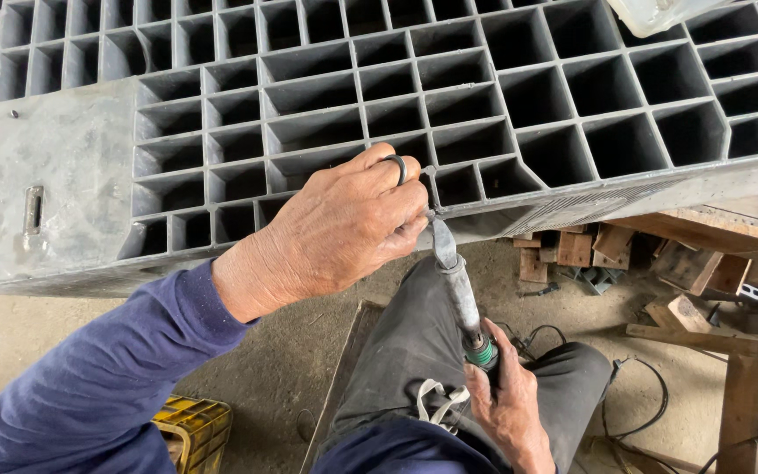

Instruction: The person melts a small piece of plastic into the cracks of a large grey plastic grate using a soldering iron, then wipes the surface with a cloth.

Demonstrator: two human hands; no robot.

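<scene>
The fingers of the left hand are curled down tight and press against the front edge of a big grey plastic grid. One finger wears a dark ring. The fingertips pinch close at the spot where the tool tip meets the grid, but they cover that spot, so it is hard to tell if they grip anything small there.

The right hand is wrapped shut around the handle of a long grey tool. Its fingers are closed all the way on the handle, near a green band. The tool points up, and its flat dark tip touches the grid's front edge just beside the left fingertips. The bottom of the handle is hidden inside the hand.

The grid is full of square and slanted holes. It is cut off at the top and at both sides. On its left is a flat grey part with a small slot.

Both arms wear blue sleeves. Grey trousers cover the knee under the tool. A thin black cord lies on the dirt floor by the right hand. Wood scraps sit under the grid on the right. A yellow crate peeks out below the left arm, mostly hidden.
</scene>
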